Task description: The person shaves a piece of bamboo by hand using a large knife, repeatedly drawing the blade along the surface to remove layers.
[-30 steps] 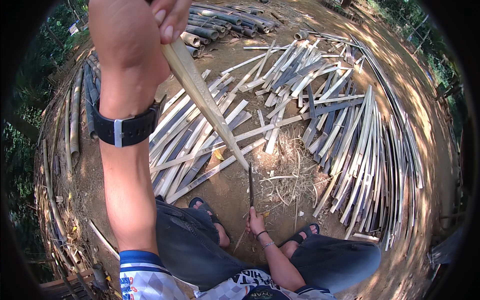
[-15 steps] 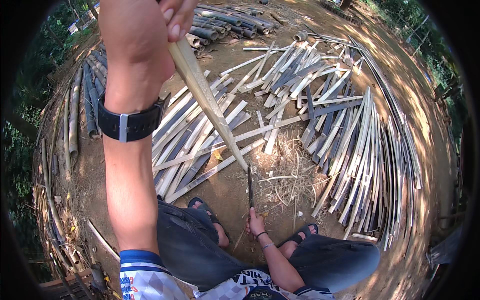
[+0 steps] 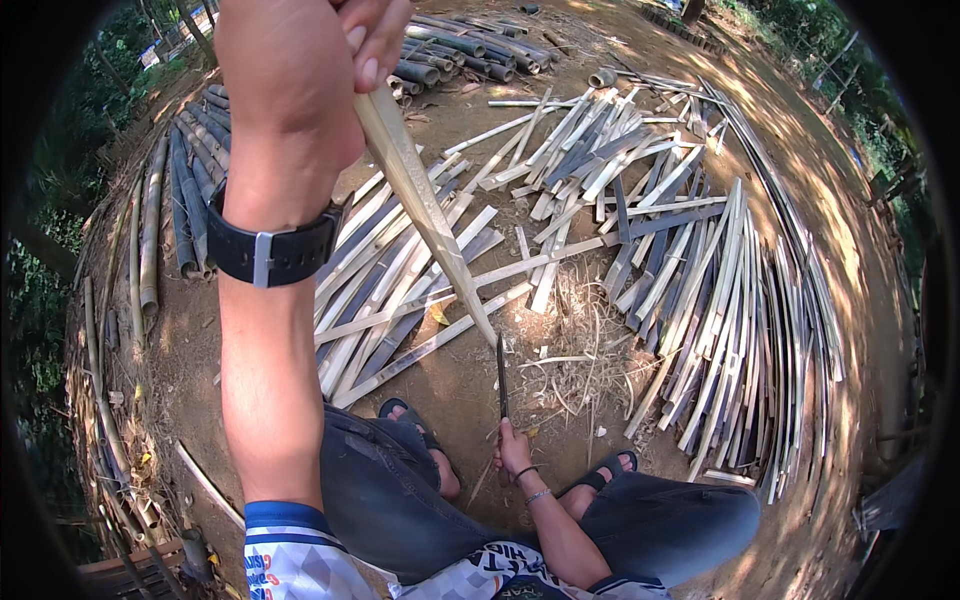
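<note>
1. Left hand (image 3: 300, 90) clenched on the bamboo strip (image 3: 425, 205), raised slightly closer to camera than a second ago.
2. Right hand (image 3: 512, 452) still grips the knife (image 3: 501, 375), blade upright at the strip's lower tip.
3. Little changed; the strip's tip sits at the blade.

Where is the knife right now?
The knife is low in the head view's centre, upright in the right hand, its tip at the bamboo strip, between the person's sandalled feet.
</note>
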A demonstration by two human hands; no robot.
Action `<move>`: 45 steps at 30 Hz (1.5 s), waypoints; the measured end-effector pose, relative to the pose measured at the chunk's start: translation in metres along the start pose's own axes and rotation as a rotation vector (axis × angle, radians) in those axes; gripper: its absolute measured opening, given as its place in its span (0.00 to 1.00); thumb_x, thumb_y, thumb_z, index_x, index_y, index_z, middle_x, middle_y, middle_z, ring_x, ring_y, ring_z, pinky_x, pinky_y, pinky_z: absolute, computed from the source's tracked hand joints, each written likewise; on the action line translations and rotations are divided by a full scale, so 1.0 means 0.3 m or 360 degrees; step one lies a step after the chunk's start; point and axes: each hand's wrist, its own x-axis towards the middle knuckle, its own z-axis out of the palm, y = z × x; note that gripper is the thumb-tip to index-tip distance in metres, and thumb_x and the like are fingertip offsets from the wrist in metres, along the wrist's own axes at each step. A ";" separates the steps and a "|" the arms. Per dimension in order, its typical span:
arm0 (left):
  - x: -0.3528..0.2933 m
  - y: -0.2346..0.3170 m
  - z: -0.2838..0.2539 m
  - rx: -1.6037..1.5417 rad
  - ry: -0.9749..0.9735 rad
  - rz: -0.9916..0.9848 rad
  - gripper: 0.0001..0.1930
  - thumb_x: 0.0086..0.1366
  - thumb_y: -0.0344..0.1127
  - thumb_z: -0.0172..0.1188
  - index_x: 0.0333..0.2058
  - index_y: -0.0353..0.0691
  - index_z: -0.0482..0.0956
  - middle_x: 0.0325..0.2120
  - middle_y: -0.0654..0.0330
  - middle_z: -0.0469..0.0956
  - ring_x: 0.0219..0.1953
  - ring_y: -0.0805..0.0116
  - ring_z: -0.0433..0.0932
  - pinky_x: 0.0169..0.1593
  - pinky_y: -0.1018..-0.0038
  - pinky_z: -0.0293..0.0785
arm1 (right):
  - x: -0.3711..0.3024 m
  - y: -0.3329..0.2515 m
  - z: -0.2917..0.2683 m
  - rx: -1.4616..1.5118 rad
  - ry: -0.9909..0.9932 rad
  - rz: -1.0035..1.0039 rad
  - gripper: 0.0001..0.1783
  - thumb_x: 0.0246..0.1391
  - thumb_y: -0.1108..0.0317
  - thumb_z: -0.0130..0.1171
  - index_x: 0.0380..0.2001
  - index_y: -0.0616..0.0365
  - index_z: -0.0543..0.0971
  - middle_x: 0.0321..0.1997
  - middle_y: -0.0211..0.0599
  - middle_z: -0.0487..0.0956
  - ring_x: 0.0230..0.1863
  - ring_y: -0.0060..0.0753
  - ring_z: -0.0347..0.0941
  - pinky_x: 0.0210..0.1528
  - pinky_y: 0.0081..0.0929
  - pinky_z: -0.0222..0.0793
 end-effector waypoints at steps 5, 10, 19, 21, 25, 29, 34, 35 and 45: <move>-0.003 -0.018 -0.038 -0.0051 -0.0036 0.0001 0.23 0.64 0.43 0.51 0.10 0.52 0.59 0.02 0.75 0.57 0.02 0.84 0.55 0.04 0.87 0.54 | -0.161 -0.262 0.029 0.0424 -0.0161 -0.0396 0.31 0.63 0.39 0.39 0.25 0.59 0.67 0.10 0.28 0.61 0.08 0.23 0.58 0.10 0.23 0.57; 0.000 -0.026 -0.033 0.0056 0.0027 0.0050 0.23 0.65 0.45 0.50 0.10 0.51 0.60 0.02 0.75 0.58 0.02 0.84 0.55 0.04 0.87 0.55 | -0.172 -0.276 0.031 0.0597 -0.0123 -0.0595 0.31 0.63 0.39 0.40 0.24 0.58 0.67 0.10 0.29 0.62 0.07 0.24 0.58 0.10 0.23 0.56; 0.009 -0.033 -0.055 -0.0096 0.0115 0.0022 0.23 0.65 0.45 0.51 0.10 0.51 0.60 0.02 0.76 0.58 0.02 0.84 0.55 0.04 0.87 0.55 | -0.158 -0.200 0.063 0.0162 -0.0003 -0.0274 0.31 0.63 0.40 0.41 0.20 0.58 0.67 0.10 0.29 0.63 0.08 0.23 0.59 0.10 0.25 0.57; 0.018 -0.027 -0.047 -0.0116 0.0156 0.0079 0.23 0.65 0.44 0.52 0.10 0.51 0.61 0.03 0.76 0.58 0.02 0.84 0.56 0.04 0.87 0.55 | -0.143 -0.240 -0.001 0.0276 -0.0083 -0.0582 0.30 0.66 0.44 0.39 0.22 0.59 0.67 0.10 0.30 0.63 0.07 0.22 0.58 0.09 0.21 0.55; 0.003 0.004 -0.048 0.0044 0.0222 0.0165 0.23 0.64 0.44 0.53 0.11 0.52 0.61 0.03 0.76 0.59 0.02 0.84 0.56 0.05 0.87 0.55 | -0.241 -0.332 0.023 0.0497 -0.0113 -0.0615 0.30 0.64 0.40 0.38 0.27 0.58 0.67 0.11 0.29 0.61 0.07 0.21 0.55 0.10 0.21 0.54; -0.005 0.007 -0.064 0.0106 0.0253 0.0095 0.22 0.65 0.45 0.53 0.11 0.52 0.61 0.03 0.77 0.59 0.03 0.85 0.57 0.05 0.87 0.55 | -0.185 -0.291 -0.012 0.0485 -0.0144 -0.0527 0.29 0.64 0.39 0.38 0.27 0.57 0.67 0.11 0.28 0.61 0.07 0.22 0.56 0.09 0.22 0.55; 0.012 0.017 -0.115 0.0104 0.0143 0.0044 0.22 0.65 0.44 0.53 0.11 0.51 0.62 0.03 0.77 0.59 0.03 0.85 0.58 0.05 0.87 0.56 | -0.101 -0.177 0.000 0.0381 -0.0152 -0.0247 0.30 0.62 0.38 0.41 0.28 0.57 0.68 0.11 0.27 0.61 0.07 0.21 0.56 0.09 0.23 0.55; 0.007 0.035 -0.102 0.0147 0.0088 0.0041 0.22 0.65 0.44 0.53 0.11 0.51 0.62 0.03 0.77 0.59 0.03 0.85 0.58 0.05 0.87 0.57 | -0.086 -0.162 0.004 0.0361 -0.0162 -0.0226 0.30 0.61 0.37 0.41 0.29 0.57 0.68 0.11 0.27 0.61 0.07 0.21 0.55 0.09 0.23 0.55; 0.154 -0.108 -0.309 -0.0630 -0.0737 -0.0136 0.22 0.65 0.44 0.53 0.11 0.51 0.63 0.03 0.76 0.60 0.03 0.85 0.58 0.05 0.87 0.57 | -0.043 -0.139 0.061 0.0289 -0.0235 -0.0034 0.31 0.61 0.36 0.41 0.32 0.58 0.67 0.12 0.28 0.62 0.07 0.20 0.55 0.11 0.21 0.55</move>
